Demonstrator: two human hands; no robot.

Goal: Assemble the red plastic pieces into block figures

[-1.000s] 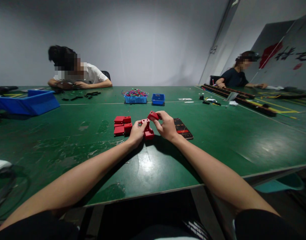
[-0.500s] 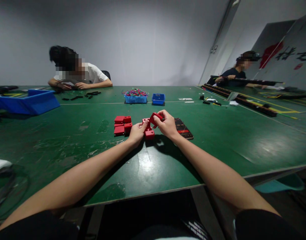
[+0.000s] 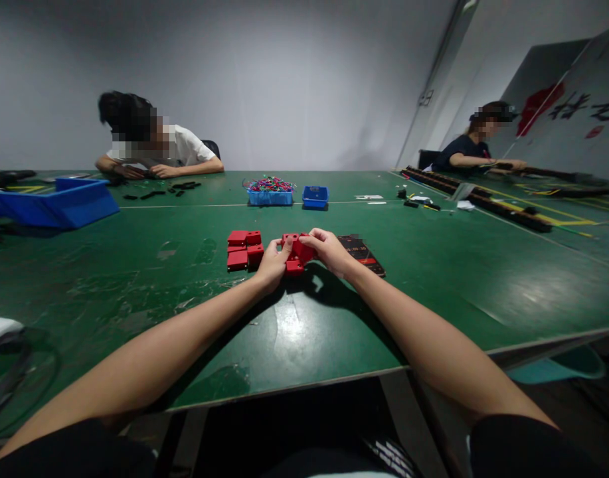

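Note:
My left hand is closed on a red block with holes in its top, thumb pressed along its side. Pinched in the fingers of my right hand is another red block, which meets the left one; whether they are joined I cannot tell. A red block part shows low between the hands. Several more red blocks stand grouped on the green table just left of my left hand. Behind my right hand lies a phone with lit digits on its dark screen.
Farther back are a blue bin heaped with colourful small parts and a smaller blue bin. A large blue bin stands at left. Two people work across the table, one near black pieces, one beside long dark strips.
My right hand has turned and brought its red block left and down against the one in my left hand. More of the phone shows. The person at right has shifted their arms.

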